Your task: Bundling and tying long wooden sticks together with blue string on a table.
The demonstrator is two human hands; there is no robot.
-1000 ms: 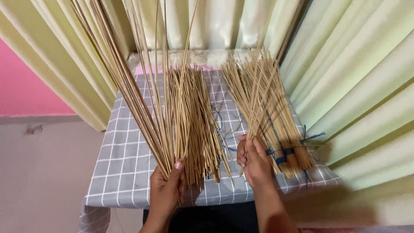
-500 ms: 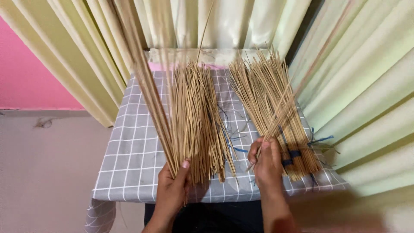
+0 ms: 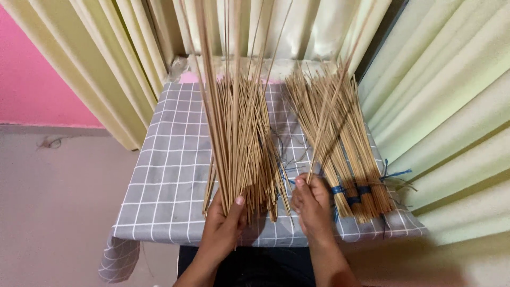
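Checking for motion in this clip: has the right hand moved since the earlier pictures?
Yes. The right hand has lifted a thin tan stick up and away from the blue-tied bundle of tan sticks, toward the table's near edge.

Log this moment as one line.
left hand: grips loose sticks | right hand: pinches single stick | tied bundle: lying on checked cloth, right side

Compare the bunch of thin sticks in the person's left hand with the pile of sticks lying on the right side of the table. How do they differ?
The left hand grips the held bunch, lifted and fanned loosely; the right pile lies flat on the checked cloth. The held bunch is unbound; the right pile has blue ties near its base. Both are thin, pale tan sticks.
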